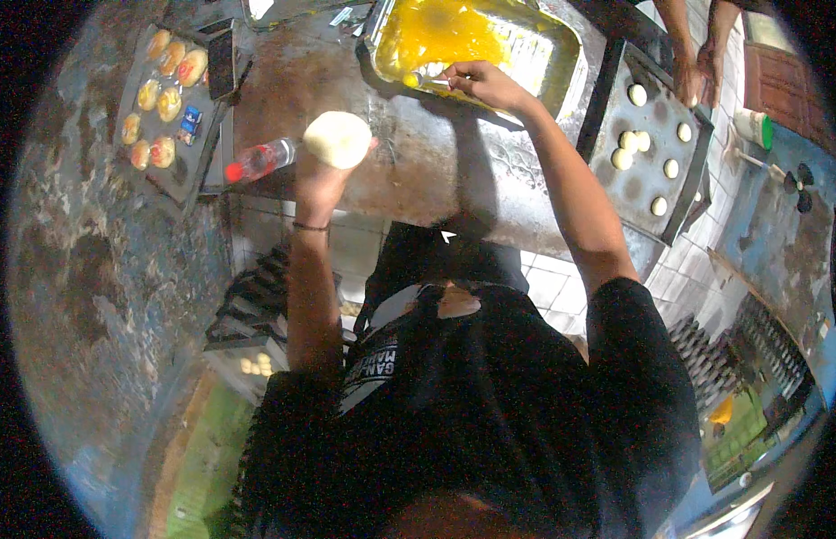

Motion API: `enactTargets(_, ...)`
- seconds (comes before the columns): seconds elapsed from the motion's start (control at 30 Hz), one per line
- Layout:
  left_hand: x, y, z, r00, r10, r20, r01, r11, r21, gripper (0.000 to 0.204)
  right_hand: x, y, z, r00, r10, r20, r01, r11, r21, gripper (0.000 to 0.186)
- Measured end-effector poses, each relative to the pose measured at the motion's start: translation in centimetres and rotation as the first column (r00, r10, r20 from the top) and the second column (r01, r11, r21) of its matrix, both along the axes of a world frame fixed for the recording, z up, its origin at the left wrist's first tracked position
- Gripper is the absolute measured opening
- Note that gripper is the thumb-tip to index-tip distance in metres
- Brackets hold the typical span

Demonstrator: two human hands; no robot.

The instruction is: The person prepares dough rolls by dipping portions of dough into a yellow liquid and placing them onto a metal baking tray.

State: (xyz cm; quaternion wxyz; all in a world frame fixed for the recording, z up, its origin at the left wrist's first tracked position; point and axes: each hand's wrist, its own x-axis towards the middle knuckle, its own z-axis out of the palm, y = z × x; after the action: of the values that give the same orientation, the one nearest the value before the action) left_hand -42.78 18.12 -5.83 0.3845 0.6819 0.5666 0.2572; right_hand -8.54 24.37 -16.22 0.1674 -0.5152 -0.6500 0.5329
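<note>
A flat, round piece of pale dough [338, 140] rests on my left hand [317, 190], which supports it from below over the table's near edge. Most of those fingers are hidden beneath the dough. Further right and farther off, my right hand [491, 87] pinches the handle of a small spoon-like tool [437, 82]. A bright yellow lump [412, 79] sits at its tip; the tool's exact kind is unclear. Both are at the near rim of a large metal pan [569, 63] with smooth yellow filling [436, 36] spread over its left part.
A clear bottle with a red cap [260, 162] lies left of the dough. At far left, a tray [177, 184] holds glossy buns and a blue packet. Dough balls sit on a dark baking tray [635, 162] at right, where another person's hands [692, 76] reach in.
</note>
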Motion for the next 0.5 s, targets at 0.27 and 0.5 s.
enactTargets(0.27, 5.1, 1.0, 4.1, 0.975, -0.032, 0.220, 0.050, 0.996, -0.077, 0.037, -7.2, -10.3, 17.8, 0.982, -0.185, 0.022, 0.156, 0.882, 0.444, 0.037)
enactTargets(0.5, 4.6, 0.0, 2.2, 0.987, -0.058, 0.147, 0.069, 0.995, -0.070, 0.033, -7.5, -19.2, 15.0, 0.904, -0.428, 0.019, 0.386, 0.833, 0.396, 0.036)
